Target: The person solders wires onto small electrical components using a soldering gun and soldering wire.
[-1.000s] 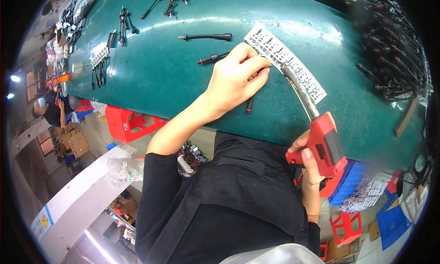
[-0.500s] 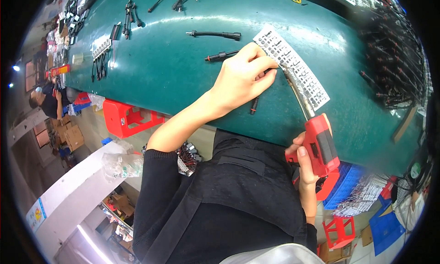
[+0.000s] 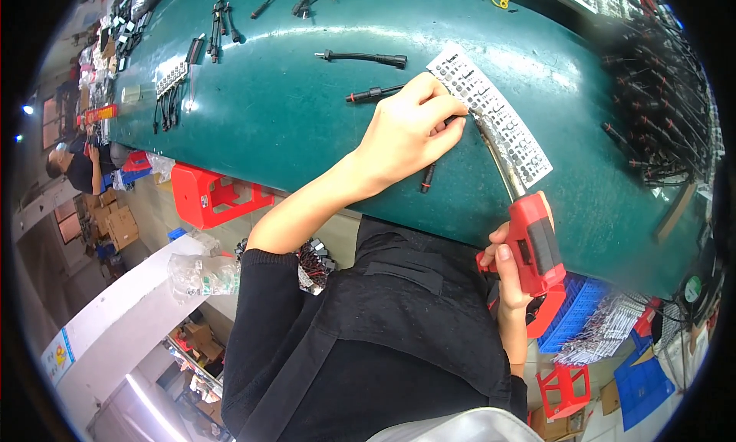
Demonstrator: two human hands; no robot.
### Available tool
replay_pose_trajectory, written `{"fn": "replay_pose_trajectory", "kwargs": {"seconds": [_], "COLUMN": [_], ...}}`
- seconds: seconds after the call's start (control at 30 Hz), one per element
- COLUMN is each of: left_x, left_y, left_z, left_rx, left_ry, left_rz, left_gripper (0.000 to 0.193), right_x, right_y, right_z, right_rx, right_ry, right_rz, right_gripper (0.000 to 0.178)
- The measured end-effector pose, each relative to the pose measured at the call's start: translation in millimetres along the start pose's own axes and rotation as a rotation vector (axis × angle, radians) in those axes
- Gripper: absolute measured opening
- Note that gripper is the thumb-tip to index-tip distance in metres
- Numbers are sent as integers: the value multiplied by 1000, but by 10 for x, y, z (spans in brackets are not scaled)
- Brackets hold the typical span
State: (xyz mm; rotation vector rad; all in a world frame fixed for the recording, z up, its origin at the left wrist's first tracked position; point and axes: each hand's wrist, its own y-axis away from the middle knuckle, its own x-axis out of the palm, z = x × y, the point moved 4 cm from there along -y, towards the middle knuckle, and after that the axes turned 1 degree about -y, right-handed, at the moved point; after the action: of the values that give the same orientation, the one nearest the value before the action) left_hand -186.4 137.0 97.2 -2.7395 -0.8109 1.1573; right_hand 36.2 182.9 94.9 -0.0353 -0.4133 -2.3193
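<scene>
My left hand [image 3: 410, 135] is closed in a pinch at the left edge of a white circuit board panel [image 3: 515, 118]. A black cable [image 3: 428, 178] with an orange-ringed end comes out beneath the hand; its upper part is hidden by the palm. My right hand [image 3: 509, 277] grips a red and black soldering gun [image 3: 538, 239]. The long metal tip of the gun slants up to the panel and meets it beside my left fingertips. Whether the tip touches the cable's end is too small to tell.
Two black connector cables, one upper [image 3: 364, 57] and one lower [image 3: 372, 94], lie beside my left hand on the green table [image 3: 268, 112]. A large heap of black cables [image 3: 659, 97] sits at the right. A red stool [image 3: 203, 197] stands left, and a co-worker [image 3: 77, 166] is farther off.
The whole view has shifted slightly. Both hands, the soldering gun and the panel keep nearly the same places relative to each other.
</scene>
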Motion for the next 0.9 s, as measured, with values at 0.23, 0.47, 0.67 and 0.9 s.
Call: {"fn": "replay_pose_trajectory", "kwargs": {"seconds": [0.23, 0.47, 0.67, 0.9], "left_x": [-1, 12, 14, -11], "left_y": [-2, -3, 27, 35], "left_z": [-1, -20, -30, -164], "left_rx": [-7, -5, -6, 112], "left_ry": [-7, -3, -71, -322], "left_rz": [1, 0, 19, 5], "left_gripper": [13, 13, 15, 19], "right_x": [-28, -169, -157, -118], "right_y": [19, -158, -241, -255], "right_z": [56, 159, 158, 143], "right_rx": [-129, -288, -319, -265], "right_ry": [-238, -366, -417, -447], "right_rz": [-83, -235, -174, -181], "right_gripper": [79, 86, 81, 86]}}
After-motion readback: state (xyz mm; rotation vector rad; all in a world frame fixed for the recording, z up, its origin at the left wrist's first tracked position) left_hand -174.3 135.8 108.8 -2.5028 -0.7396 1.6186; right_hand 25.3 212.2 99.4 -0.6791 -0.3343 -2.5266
